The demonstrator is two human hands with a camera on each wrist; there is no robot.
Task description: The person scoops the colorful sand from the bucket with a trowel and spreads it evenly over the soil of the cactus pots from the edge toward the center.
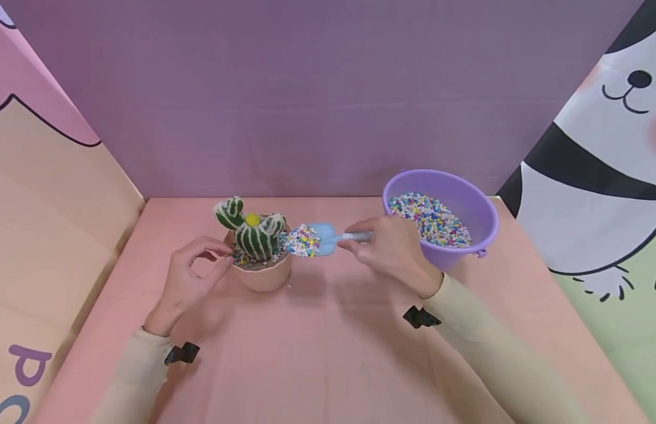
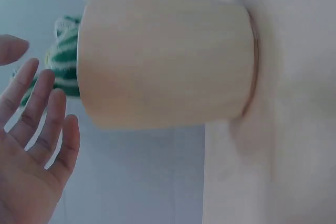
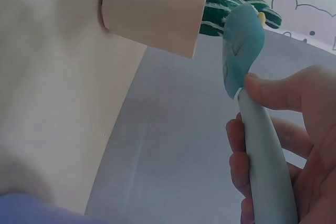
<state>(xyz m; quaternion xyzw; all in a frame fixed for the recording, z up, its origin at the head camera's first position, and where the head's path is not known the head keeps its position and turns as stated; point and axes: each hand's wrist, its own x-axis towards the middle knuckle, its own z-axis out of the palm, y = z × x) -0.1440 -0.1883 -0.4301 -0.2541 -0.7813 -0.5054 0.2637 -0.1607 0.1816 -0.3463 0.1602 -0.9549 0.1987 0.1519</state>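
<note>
My right hand (image 1: 394,250) grips the pale handle of a small toy shovel (image 3: 268,166). Its light blue blade (image 1: 324,235) carries a heap of multicoloured pebbles (image 1: 302,241), level with the right rim of a pot. That peach pot (image 1: 264,278) holds a striped green cactus (image 1: 255,240) with a yellow flower, and coloured pebbles lie around the cactus base. On the other side, my left hand (image 1: 192,277) is beside the pot's left rim, its fingers loosely bent. The left wrist view shows nothing in that hand (image 2: 31,156), with the fingertips just apart from the pot.
Behind my right hand stands a purple bucket (image 1: 484,221) part filled with coloured pebbles. A pink cloth (image 1: 328,353) covers the table. Purple, panda-printed and beige panels rise at the back and sides. A tiny white pebble (image 1: 290,286) lies beside the pot.
</note>
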